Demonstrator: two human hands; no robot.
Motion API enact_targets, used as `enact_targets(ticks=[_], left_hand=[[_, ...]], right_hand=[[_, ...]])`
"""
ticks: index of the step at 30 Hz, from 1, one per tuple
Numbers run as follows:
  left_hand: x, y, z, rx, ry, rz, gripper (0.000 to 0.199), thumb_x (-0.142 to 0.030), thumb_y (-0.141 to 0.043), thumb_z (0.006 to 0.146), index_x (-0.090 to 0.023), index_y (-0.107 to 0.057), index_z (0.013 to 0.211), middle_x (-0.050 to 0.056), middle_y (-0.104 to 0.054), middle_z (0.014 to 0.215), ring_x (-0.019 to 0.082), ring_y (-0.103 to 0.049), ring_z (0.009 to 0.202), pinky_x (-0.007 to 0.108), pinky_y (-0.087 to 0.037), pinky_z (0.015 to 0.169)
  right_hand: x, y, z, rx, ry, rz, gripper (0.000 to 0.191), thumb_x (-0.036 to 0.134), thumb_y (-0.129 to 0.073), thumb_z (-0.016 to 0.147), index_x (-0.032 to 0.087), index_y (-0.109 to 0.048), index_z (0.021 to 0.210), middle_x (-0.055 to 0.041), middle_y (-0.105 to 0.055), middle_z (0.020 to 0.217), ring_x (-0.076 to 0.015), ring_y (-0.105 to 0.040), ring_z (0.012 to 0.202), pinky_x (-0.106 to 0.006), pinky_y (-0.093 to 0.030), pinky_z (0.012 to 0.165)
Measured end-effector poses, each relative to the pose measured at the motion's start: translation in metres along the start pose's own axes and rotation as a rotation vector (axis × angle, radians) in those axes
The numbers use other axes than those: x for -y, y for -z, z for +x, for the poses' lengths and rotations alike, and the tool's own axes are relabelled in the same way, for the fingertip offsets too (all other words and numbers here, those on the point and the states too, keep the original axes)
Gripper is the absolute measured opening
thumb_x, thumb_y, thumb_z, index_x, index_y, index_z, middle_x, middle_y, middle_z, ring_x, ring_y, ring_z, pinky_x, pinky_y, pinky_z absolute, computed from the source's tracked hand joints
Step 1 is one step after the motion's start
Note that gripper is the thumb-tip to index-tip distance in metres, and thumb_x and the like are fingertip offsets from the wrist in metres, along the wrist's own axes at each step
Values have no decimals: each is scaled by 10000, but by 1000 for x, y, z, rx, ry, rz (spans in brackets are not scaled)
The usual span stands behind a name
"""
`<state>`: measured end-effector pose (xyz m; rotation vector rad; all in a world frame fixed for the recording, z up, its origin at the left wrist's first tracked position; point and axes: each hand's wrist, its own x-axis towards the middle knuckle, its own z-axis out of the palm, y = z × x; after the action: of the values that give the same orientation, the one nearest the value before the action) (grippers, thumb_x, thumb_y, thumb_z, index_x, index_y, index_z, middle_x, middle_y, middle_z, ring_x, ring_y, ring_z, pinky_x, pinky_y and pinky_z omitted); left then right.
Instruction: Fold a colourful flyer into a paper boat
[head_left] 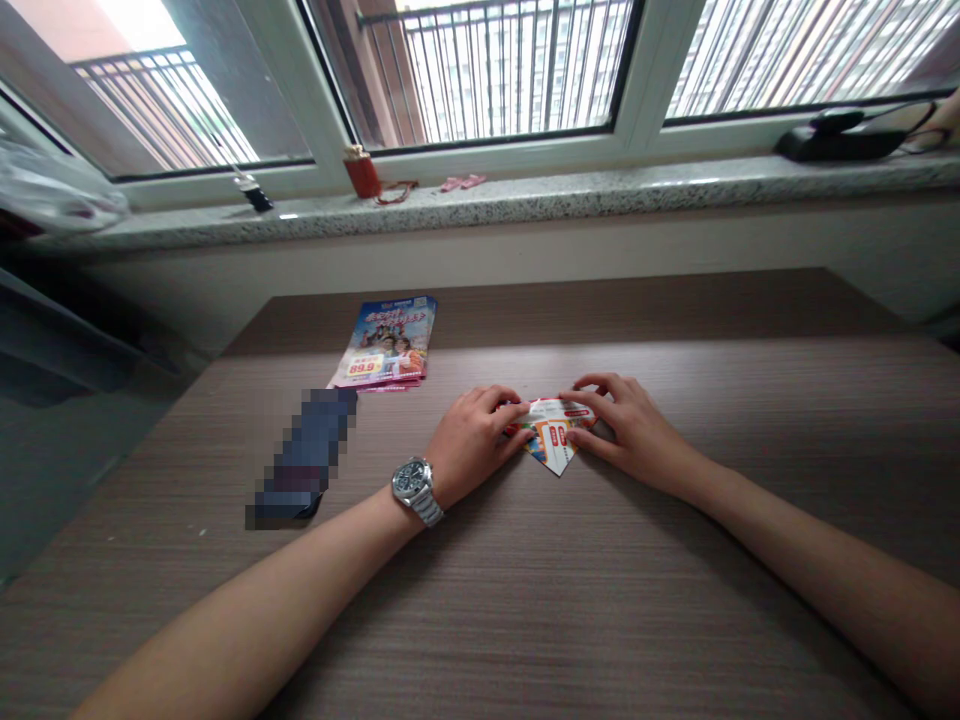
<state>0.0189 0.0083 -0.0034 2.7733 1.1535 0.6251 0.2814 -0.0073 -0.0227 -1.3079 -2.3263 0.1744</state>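
Toward the left edge of the brown wood-grain desk (525, 620) lies a dark, flat rectangular object (304, 455), its markings blurred. Near the far-left corner, a glossy stack of colourful flyers (386, 345) reads "89.9", likely set aside for elbow room. Your left hand (472, 440), wearing a silver metal watch (412, 480), is partly curled, thumb and fingers on the folded, triangular printed paper (556, 447) mid-desk. Your right hand (634, 430), loosely curved, grips its right side, probably keeping the folds flat; its print is too small to read.
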Motion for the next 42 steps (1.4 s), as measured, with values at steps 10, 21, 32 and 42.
enact_targets(ticks=[10,21,32,42], left_hand=[[1,-2,-1,-28,5,-30,390,-314,-672,912,-212,-609,1283,107,-617,1236,245,-593,1072,426,-517,935],[0,-1,0,-17,-27,1,400,-311,-642,934,-246,-582,1324,89,-616,1240,258,-556,1101,434,-481,952],[1,-2,0,-15,-20,-26,460,-305,-643,928,-264,-536,1374,90,-599,1236,249,-563,1072,421,-490,925],[0,-1,-1,-2,-31,-12,240,-315,-631,936,-231,-645,1161,74,-611,1150,233,-569,1008,387,-502,872]], right_hand=[[-1,-1,-1,-3,-16,7,483,462,-612,922,264,-558,1360,-143,-550,1322,-324,-535,1148,-525,-466,960],[-2,-2,-1,-13,-1,2,477,462,-612,919,291,-553,1361,-132,-537,1324,-317,-546,1109,-523,-477,934],[2,0,-1,-67,29,40,375,412,-661,894,277,-569,1232,-116,-581,1278,-319,-544,1147,-512,-466,957],[7,5,-2,-73,121,65,160,306,-657,912,250,-600,1050,-69,-717,1028,-275,-622,1011,-430,-473,868]])
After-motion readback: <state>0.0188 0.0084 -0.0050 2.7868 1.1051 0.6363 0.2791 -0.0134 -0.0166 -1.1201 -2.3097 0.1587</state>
